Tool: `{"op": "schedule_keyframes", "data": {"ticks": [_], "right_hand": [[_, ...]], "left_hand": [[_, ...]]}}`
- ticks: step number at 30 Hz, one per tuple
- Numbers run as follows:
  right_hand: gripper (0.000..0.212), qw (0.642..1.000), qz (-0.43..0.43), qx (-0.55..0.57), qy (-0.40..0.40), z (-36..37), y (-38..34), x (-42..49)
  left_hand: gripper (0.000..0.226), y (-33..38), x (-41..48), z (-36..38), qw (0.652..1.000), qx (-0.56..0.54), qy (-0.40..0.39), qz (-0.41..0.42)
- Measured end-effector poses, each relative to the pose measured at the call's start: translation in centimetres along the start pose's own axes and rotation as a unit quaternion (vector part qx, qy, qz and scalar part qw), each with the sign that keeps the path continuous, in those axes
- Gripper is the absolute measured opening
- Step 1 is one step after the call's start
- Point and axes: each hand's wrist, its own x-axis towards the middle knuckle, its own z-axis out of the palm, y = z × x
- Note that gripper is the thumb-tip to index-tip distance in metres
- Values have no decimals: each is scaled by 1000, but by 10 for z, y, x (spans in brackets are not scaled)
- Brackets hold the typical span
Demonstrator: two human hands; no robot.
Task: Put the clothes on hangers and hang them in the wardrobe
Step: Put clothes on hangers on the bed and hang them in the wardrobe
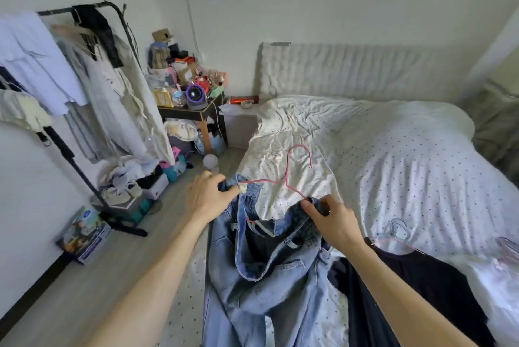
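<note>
1. Fingers of the left hand (209,195) curl round one side of the waistband of the light-blue jeans (266,276), at one end of the pink hanger (286,175).
2. The right hand (334,220) pinches the opposite side of the waistband between thumb and fingertips, at the hanger's other arm.
3. The jeans spread open between both hands at the near edge of the bed (407,164). The hanger's hook lies on the dotted cover.
4. A dark garment (421,276) lies just right of the jeans, under the right forearm.
5. A clothes rack (118,23) with pale garments stands at the left wall, and a cluttered side table (196,114) is beyond it.
</note>
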Motion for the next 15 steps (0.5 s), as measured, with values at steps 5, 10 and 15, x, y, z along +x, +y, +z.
{"op": "schedule_keyframes", "data": {"ticks": [5,10,15], "right_hand": [[43,994,65,-55,-63,56,58,50],[32,987,131,-79,-53,89,92,82],[21,961,149,-147,-179,138,137,71]], "left_hand": [[48,-39,37,108,988,-100,-119,-19],[32,-72,59,195,977,-102,-183,-44],[20,-74,84,260,981,-116,-142,-70]]}}
